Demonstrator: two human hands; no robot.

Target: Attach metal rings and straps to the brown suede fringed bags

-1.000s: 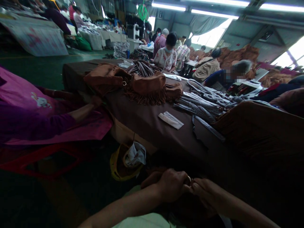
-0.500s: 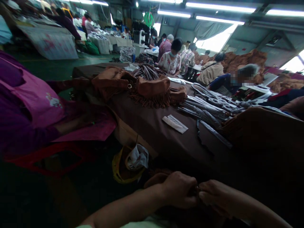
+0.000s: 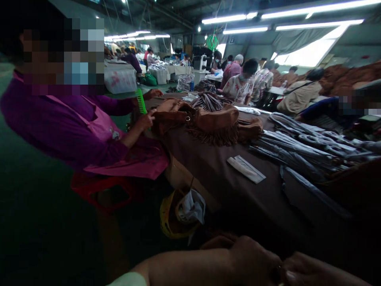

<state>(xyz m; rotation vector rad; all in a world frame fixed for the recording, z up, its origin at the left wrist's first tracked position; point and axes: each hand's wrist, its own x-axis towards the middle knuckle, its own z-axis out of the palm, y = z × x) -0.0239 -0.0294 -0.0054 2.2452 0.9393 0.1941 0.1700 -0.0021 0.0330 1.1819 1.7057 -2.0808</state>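
Note:
My left hand (image 3: 256, 258) is at the bottom of the view, fingers curled and closed. Close against its fingertips is my right hand (image 3: 306, 270), also closed and partly cut off by the lower edge. A small metallic glint shows where they meet, but the thing pinched there is too dark to make out. Brown suede-like material (image 3: 220, 240) pokes out beyond my left wrist, beside the table edge. Most of what lies under my hands is in shadow or out of view.
Brown fringed bags (image 3: 217, 119) lie on the dark-covered table (image 3: 205, 159) with wrapped straps (image 3: 297, 147) and a flat packet (image 3: 246, 169). A yellow basket (image 3: 166, 222) stands below the edge. At left, a co-worker in a pink apron (image 3: 104, 127) holds a green comb (image 3: 141, 101).
The view has swung left, so the table and my hands appear farther right. The co-worker has raised a green comb beside the bags. My hands stay closed together.

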